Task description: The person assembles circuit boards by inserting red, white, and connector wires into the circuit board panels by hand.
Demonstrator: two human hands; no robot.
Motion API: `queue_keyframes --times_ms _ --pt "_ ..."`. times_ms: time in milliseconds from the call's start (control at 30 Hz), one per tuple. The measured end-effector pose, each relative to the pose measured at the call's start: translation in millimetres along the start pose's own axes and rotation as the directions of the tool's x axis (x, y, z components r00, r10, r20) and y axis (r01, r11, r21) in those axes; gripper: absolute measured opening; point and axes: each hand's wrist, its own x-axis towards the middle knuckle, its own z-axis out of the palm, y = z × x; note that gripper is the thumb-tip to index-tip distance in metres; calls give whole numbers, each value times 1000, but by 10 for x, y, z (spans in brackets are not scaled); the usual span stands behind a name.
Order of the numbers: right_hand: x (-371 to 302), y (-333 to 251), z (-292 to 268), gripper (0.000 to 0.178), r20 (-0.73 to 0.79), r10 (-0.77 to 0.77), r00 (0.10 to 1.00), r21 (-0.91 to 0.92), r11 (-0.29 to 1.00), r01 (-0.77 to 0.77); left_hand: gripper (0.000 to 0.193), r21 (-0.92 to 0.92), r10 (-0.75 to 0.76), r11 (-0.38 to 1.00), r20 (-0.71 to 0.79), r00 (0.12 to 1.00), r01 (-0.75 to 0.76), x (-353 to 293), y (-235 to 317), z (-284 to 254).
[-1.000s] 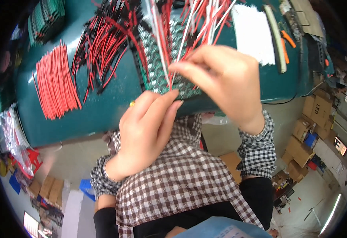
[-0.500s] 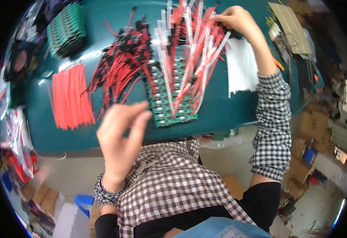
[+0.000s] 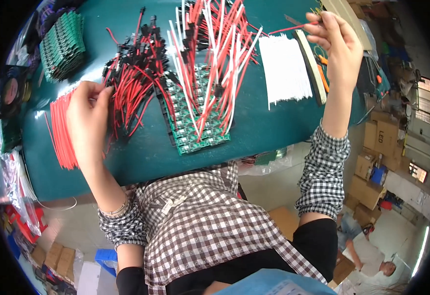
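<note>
My right hand (image 3: pixel 337 46) is raised at the far right, its fingertips pinching a red wire (image 3: pixel 288 29) that stretches leftward toward a pile. On the left, my left hand (image 3: pixel 86 120) has thumb and forefinger closed at the edge of a heap of red wires with black connectors (image 3: pixel 139 73); what they grip, if anything, is hidden. That hand partly covers a bundle of straight red wires (image 3: pixel 61 132). In the middle, green circuit boards (image 3: pixel 185 147) lie side by side, with red and white wires (image 3: pixel 234 69) fanning away from them.
A stack of green circuit boards (image 3: pixel 62 46) sits at the far left of the green table (image 3: pixel 141 162). Right of the middle lies a bundle of white wires (image 3: pixel 286 73), beside a narrow strip (image 3: pixel 309 64) and orange-handled tools (image 3: pixel 323 69). Another person (image 3: pixel 365 250) is at the lower right.
My left hand has moved left and away from me, from the boards' near side to the connector heap. My right hand has moved right, drawing a red wire out from the pile.
</note>
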Motion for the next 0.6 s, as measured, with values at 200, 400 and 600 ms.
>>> queue_keyframes --times_ms 200,400,600 --pt "-615 -195 16 21 124 205 971 7 978 -208 15 -245 -51 969 -83 995 29 42 -103 44" --pt "-952 -61 228 17 185 328 926 35 940 -339 10 -364 92 899 -386 918 -243 -297 284 8" --pt "-1191 28 385 14 195 323 926 -20 945 -326 16 -544 19 832 -169 985 -109 -684 388 45"
